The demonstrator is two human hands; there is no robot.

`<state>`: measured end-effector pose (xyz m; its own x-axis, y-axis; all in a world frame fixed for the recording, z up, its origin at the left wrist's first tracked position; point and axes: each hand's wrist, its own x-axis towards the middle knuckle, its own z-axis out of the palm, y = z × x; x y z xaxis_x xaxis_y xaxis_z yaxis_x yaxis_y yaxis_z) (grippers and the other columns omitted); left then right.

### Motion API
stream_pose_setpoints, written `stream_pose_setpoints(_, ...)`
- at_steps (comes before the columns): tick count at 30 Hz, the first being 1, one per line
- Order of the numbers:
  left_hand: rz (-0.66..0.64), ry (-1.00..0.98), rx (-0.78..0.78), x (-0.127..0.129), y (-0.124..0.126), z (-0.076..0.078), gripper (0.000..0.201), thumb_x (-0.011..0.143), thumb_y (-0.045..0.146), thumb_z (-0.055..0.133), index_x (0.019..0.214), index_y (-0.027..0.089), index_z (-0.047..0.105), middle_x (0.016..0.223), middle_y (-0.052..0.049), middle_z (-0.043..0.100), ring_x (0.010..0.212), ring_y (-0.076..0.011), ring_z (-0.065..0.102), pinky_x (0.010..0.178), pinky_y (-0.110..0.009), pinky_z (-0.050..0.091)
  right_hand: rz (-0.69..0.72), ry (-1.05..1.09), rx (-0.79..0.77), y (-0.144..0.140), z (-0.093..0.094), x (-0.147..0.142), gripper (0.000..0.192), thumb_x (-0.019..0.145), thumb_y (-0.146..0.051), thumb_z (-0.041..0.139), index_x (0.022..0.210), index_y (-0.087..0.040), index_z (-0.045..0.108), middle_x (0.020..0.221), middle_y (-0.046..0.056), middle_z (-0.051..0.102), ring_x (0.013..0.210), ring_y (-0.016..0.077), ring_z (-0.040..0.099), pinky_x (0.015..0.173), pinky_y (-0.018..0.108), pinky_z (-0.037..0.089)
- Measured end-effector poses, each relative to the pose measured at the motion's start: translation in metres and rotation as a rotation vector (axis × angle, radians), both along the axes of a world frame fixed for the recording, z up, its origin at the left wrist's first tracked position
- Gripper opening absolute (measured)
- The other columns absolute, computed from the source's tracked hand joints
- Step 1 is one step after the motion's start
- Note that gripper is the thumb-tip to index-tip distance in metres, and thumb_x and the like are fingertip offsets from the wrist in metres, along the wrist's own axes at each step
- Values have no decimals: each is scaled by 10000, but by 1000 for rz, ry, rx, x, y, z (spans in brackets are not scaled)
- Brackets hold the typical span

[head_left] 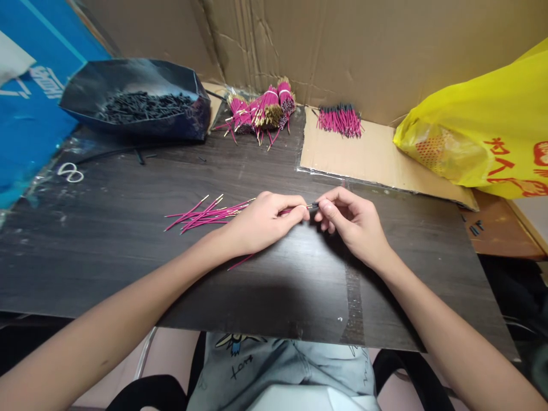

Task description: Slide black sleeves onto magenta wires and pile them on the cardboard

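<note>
Magenta wire (295,210) pinched between our two hands over the dark wooden board (128,240).

Our left hand (268,220) grips the wire near its right tip, fingers closed on it, while our right hand (351,220) pinches a small black sleeve (313,207) at that tip between thumb and forefinger. Loose magenta wires (205,214) fan out just left of the left hand. At the far edge lie bundled wires (261,111), a cardboard sheet (377,154) carrying finished wires (340,120), a dark tray of black sleeves (137,103) far left, and a yellow plastic bag (483,125) on the right.
</note>
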<state>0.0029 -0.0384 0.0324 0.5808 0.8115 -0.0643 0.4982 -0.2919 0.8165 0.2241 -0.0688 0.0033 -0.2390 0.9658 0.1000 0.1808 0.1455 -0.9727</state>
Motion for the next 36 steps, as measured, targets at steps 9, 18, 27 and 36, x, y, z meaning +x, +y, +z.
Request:
stream_pose_setpoints(9, -30, 2, 2, -1, 1, -3, 310, 1013, 317, 499, 872, 179, 738, 719, 47, 634, 646, -70, 466, 659, -231, 321, 27, 2, -20, -1, 2, -2, 318, 1059, -484, 645, 983, -177, 682, 844, 17, 721, 681, 93, 630, 637, 230, 491)
stream_pose_setpoints(18, 61, 32, 59, 1, 1, 0, 277, 960, 305, 521, 812, 155, 700, 664, 34, 541, 639, -79, 414, 657, -248, 289, 26, -106, 61, -4, 2, -2, 291, 1084, -452, 609, 988, -185, 674, 816, -3, 710, 652, 78, 616, 624, 218, 482)
stream_pose_setpoints(27, 50, -23, 90, -1, 3, -2, 256, 957, 237, 520, 747, 140, 628, 667, 42, 547, 642, -70, 427, 662, -241, 304, -1, -159, 110, -4, 1, -4, 293, 1086, -440, 604, 972, -178, 668, 800, -9, 712, 657, 76, 631, 634, 218, 476)
stream_pose_setpoints(36, 29, -44, 228, 0, 2, -7, 278, 1048, 280, 500, 891, 131, 674, 838, 13, 648, 758, -74, 526, 752, -219, 358, -33, 56, -31, -2, 0, -7, 338, 1025, -481, 703, 925, -162, 661, 773, -2, 708, 616, 59, 620, 594, 174, 491)
